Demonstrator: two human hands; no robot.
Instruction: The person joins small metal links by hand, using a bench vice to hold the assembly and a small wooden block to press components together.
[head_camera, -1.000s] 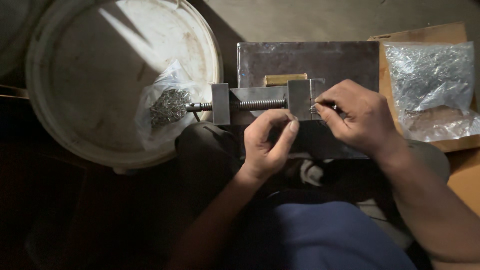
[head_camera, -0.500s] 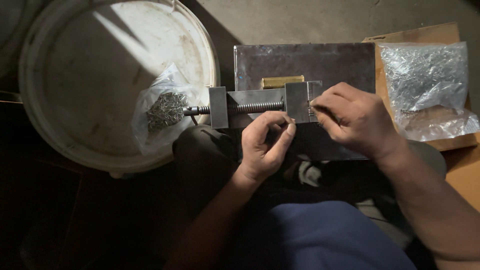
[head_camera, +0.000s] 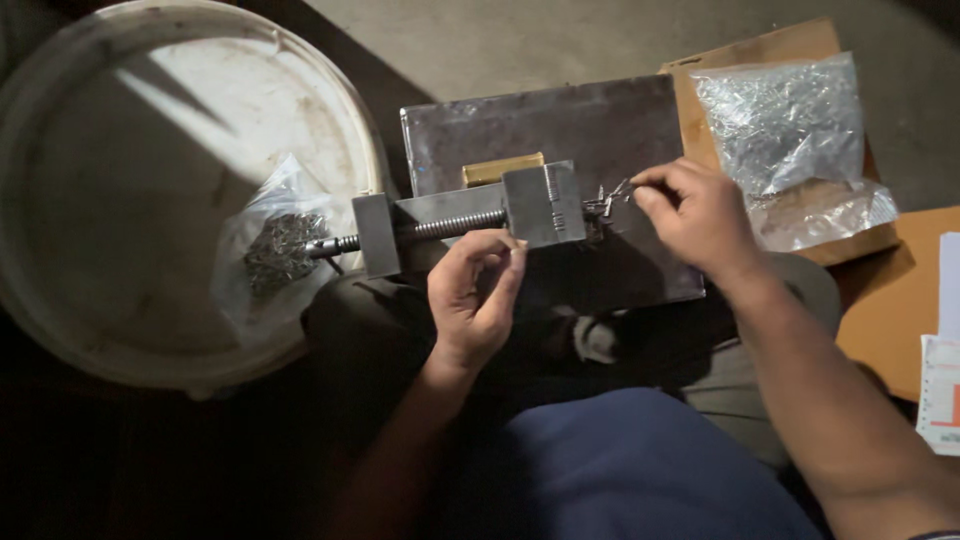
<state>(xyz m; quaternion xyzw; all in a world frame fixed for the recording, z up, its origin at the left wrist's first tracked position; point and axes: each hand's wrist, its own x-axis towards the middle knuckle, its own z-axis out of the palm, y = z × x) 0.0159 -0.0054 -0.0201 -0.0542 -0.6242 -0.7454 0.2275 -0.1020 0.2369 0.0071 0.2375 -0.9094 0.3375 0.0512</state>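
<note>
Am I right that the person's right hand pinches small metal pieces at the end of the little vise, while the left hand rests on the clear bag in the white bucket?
Not quite. In the head view the left hand is at the vise, just below its sliding block, not on the clear bag in the white bucket. The right hand does pinch small metal pieces at the vise's end.

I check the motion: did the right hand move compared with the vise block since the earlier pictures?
Yes. The right hand moved rightward, off the vise block; its fingertips now pinch small metal pieces beside it.
</note>
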